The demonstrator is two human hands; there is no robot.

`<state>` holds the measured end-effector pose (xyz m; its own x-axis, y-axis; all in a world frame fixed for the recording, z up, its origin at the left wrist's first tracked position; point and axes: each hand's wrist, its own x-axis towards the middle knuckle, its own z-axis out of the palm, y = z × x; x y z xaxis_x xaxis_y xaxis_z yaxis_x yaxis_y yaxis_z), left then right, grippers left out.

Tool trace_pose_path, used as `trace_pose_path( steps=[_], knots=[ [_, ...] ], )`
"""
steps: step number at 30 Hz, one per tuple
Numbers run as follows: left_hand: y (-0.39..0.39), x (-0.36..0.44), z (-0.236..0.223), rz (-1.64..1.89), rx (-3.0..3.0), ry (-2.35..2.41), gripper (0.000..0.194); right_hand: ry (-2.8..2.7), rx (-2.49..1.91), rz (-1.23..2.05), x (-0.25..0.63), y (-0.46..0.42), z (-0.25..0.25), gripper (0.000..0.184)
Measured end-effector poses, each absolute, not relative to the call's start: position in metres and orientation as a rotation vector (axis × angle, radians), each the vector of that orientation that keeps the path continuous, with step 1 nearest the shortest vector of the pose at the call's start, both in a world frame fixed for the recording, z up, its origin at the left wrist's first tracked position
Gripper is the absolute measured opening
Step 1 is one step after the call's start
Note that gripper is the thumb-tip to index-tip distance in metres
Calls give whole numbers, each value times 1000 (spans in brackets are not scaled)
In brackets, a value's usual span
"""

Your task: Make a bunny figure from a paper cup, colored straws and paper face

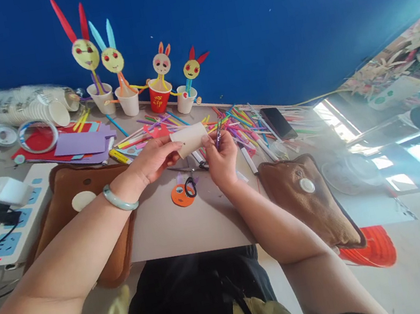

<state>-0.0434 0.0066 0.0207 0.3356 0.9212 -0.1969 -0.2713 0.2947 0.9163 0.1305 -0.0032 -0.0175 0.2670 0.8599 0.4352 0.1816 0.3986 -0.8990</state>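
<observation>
My left hand (156, 159) grips a white paper cup (190, 138) lying on its side above the table; a jade bangle (119, 200) sits on that wrist. My right hand (221, 161) is closed round a thin pen-like stick (218, 134) whose tip points up next to the cup's open end. Below the hands lie an orange paper disc (180, 196) and black-handled scissors (193, 176) on the grey table (189, 225).
Four rabbit-face figures in cups (128, 93) line the blue wall. Coloured straws (245, 126) and a phone (277, 122) lie at right. Brown pouches (310, 199) flank me. Stacked cups (28, 107), coloured paper (81, 143) and a power strip (20, 212) are at left.
</observation>
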Motion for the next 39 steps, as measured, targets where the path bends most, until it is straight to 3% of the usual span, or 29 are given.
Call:
trace_pose_path(
  steps=[34, 39],
  knots=[
    [6, -46, 23, 879, 885, 860, 18, -1264, -1091, 666, 131, -2, -20, 36],
    [5, -43, 25, 887, 909, 857, 15, -1270, -1092, 496, 132, -3, -19, 33]
  ],
)
